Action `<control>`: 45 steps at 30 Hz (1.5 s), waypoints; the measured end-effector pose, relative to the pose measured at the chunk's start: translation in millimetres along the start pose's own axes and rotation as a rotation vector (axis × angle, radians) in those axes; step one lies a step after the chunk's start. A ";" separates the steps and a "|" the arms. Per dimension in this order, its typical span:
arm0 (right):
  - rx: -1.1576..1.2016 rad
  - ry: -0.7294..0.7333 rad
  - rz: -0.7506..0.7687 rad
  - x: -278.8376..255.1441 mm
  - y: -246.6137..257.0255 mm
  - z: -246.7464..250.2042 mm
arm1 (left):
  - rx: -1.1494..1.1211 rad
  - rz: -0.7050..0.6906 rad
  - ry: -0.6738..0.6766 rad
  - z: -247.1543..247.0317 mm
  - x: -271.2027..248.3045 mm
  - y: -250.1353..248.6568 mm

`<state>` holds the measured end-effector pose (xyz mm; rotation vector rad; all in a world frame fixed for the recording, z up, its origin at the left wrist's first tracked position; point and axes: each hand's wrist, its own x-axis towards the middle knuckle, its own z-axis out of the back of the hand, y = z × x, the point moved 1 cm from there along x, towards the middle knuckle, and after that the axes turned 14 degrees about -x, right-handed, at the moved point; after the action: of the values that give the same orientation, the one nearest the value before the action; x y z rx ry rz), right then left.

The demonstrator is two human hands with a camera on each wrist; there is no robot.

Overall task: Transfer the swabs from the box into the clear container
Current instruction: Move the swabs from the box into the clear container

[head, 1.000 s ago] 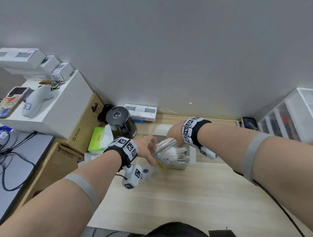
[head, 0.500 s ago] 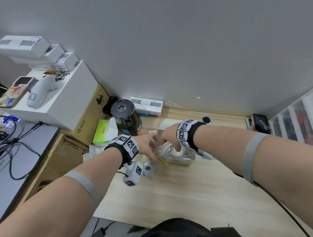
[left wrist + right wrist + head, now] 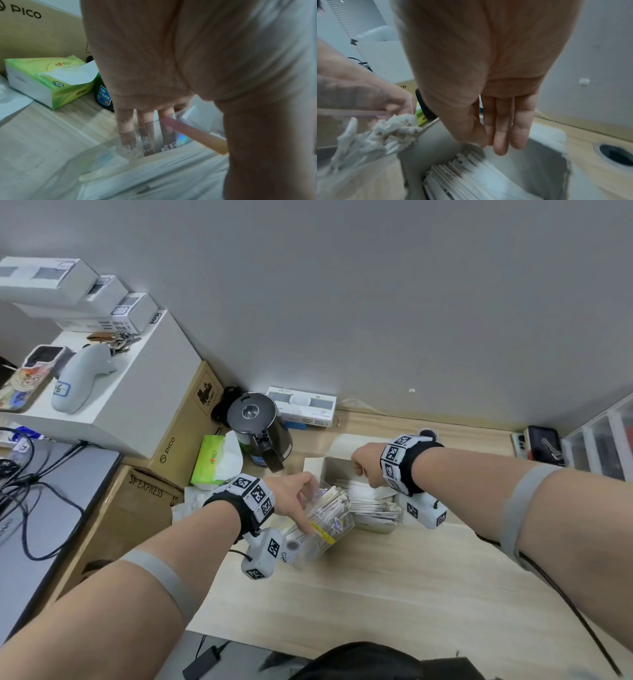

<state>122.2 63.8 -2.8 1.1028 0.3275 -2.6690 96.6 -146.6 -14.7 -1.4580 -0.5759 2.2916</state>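
Note:
My left hand (image 3: 295, 492) grips the clear container (image 3: 335, 525) and holds it tilted toward the box, fingers (image 3: 126, 121) behind its far wall and thumb on the near side. Wrapped swabs (image 3: 334, 501) stick out of its mouth, and they show as a pale bunch (image 3: 388, 129) in the right wrist view. The open white box (image 3: 331, 468) stands just right of it with a stack of swabs (image 3: 471, 175) inside. My right hand (image 3: 363, 470) reaches down into the box (image 3: 436, 142). Its fingers point straight down, thumb against the forefinger at the packet ends (image 3: 488, 143). A pinch is not visible.
A black kettle (image 3: 257, 426) and a green tissue pack (image 3: 215, 463) sit left of and behind the container. Cardboard boxes (image 3: 150, 508) line the table's left edge. Clear drawers (image 3: 603, 440) stand at the far right, and a cable hole (image 3: 616, 154) lies beyond the box.
My right hand has left the container's mouth and gone right and back into the box. My left hand has kept hold of the tilted container.

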 end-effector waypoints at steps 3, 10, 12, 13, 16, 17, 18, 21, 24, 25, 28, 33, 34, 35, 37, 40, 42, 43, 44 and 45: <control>-0.013 0.066 -0.031 22.1 8.9 -15.8 | -0.056 -0.011 0.011 4.3 1.1 3.6; -0.139 0.242 -0.053 103.8 26.7 -94.2 | -0.156 -0.034 0.098 8.6 13.7 13.4; -0.105 0.197 -0.111 86.8 36.5 -87.8 | -0.206 -0.047 0.127 8.2 18.3 16.7; -0.082 0.164 -0.129 69.4 39.0 -77.6 | -0.229 -0.051 0.137 8.9 19.9 18.0; -0.096 0.126 -0.175 63.7 40.7 -77.7 | -0.290 -0.057 0.173 11.4 23.5 20.5; -0.092 0.129 -0.187 66.4 41.1 -80.5 | -0.303 -0.060 0.189 12.7 24.7 20.7; -0.085 0.127 -0.197 66.6 41.5 -80.7 | -0.315 -0.060 0.203 14.0 26.1 20.9; -0.109 0.089 -0.199 69.7 41.3 -84.5 | -0.356 -0.055 0.236 14.7 30.5 23.7; -0.149 0.080 -0.189 72.3 39.0 -85.1 | -0.389 -0.053 0.251 13.0 34.9 28.2; -0.164 0.075 -0.180 72.4 38.1 -84.2 | -0.391 -0.054 0.259 12.9 35.7 28.7; -0.181 0.063 -0.156 71.7 35.5 -82.9 | -0.394 -0.064 0.281 15.1 37.0 26.9; -0.165 0.060 -0.131 69.0 33.9 -80.7 | -0.383 -0.051 0.302 17.0 37.1 24.5; -0.165 0.060 -0.125 68.4 34.0 -80.2 | -0.375 -0.047 0.299 16.7 36.1 24.1; -0.164 0.069 -0.121 67.7 34.5 -79.2 | -0.368 -0.041 0.291 16.8 35.2 23.8; -0.156 0.096 -0.116 64.7 35.1 -75.0 | -0.357 -0.038 0.272 16.7 33.4 23.0; -0.114 0.115 -0.097 59.0 31.9 -63.9 | -0.344 -0.031 0.252 16.8 30.1 20.7; -0.109 0.092 -0.083 50.6 25.8 -54.5 | -0.338 -0.037 0.226 16.4 26.3 18.0; -0.109 0.075 -0.076 47.9 22.0 -50.0 | -0.333 -0.035 0.212 16.6 24.8 17.2; -0.111 0.068 -0.072 45.0 17.3 -44.3 | -0.322 -0.029 0.194 17.1 23.1 16.2; -0.119 0.053 -0.069 40.5 12.0 -38.6 | -0.304 -0.023 0.177 17.9 20.4 13.7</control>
<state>123.4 58.4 -59.7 1.1466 0.5365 -2.6437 70.9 -150.5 -30.5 -1.7599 -0.9117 2.0967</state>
